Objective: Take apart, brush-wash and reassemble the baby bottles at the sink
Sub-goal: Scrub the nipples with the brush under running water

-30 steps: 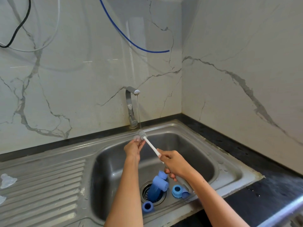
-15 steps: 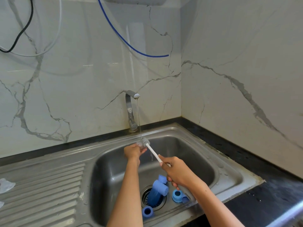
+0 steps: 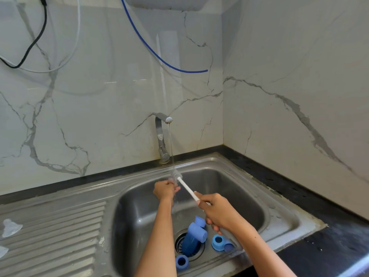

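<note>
Fingers of the right hand [image 3: 216,211] are wrapped tight around the handle of the long white bottle brush [image 3: 186,187], thumb laid along the shaft, and the brush angles up and away to the left. Its grey bristle head sits right under the thin stream of water [image 3: 171,144] falling from the short chrome tap [image 3: 162,134] at the back of the sink. Over on the other side, the left hand [image 3: 165,189] is curled in, fingers bunched together around a small clear, see-through piece [image 3: 172,179], too blurred to name, held just beside the bristles; whether bristles and piece actually touch I can't tell.

Down in the stainless steel sink basin [image 3: 249,196], the blue bottle parts wait. A tall blue plastic bottle body [image 3: 191,237] lies tilted across the round drain strainer [image 3: 180,241], with a smaller light blue cap-like piece [image 3: 200,220] at its upper end. A blue screw ring [image 3: 218,241] lies open side up to the right of the drain, a small blue piece [image 3: 228,247] touching it. Another blue ring [image 3: 182,261] lies at the near edge of the basin.

Out on the ribbed steel draining board [image 3: 60,236], far left, a clear silicone teat [image 3: 10,227] lies well apart from the action.
</note>
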Available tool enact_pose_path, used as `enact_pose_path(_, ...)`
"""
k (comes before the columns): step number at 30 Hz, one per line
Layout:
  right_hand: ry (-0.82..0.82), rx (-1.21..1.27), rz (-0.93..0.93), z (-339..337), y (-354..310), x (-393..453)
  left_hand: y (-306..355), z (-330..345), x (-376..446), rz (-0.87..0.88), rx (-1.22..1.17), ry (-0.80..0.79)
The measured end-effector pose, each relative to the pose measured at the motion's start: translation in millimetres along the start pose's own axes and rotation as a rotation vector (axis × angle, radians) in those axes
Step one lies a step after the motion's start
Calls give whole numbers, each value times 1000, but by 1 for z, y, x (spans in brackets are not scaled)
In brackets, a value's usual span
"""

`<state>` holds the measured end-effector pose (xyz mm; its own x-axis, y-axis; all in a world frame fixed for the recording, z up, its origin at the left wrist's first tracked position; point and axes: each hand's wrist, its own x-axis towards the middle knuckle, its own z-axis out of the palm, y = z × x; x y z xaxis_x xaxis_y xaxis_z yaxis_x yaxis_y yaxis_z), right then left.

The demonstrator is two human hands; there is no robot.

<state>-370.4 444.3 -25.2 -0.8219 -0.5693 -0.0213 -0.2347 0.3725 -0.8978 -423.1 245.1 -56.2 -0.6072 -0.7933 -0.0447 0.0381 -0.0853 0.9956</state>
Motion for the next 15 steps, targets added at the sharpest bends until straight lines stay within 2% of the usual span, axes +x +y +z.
enact_pose_path(5,-5,-8,-5,7,-4,7,1,4,-1,42,65,-48)
enact_pose_path(10,77,16,26,5,-8,12,3,13,-20,71,21,-198)
enact_pose_path(12,76,61,45,-1,-8,11,8,14,-25,43,-87,-221)
enact_pose_path(15,74,107,59,-6,-6,10,15,3,-16,-68,-393,-235)
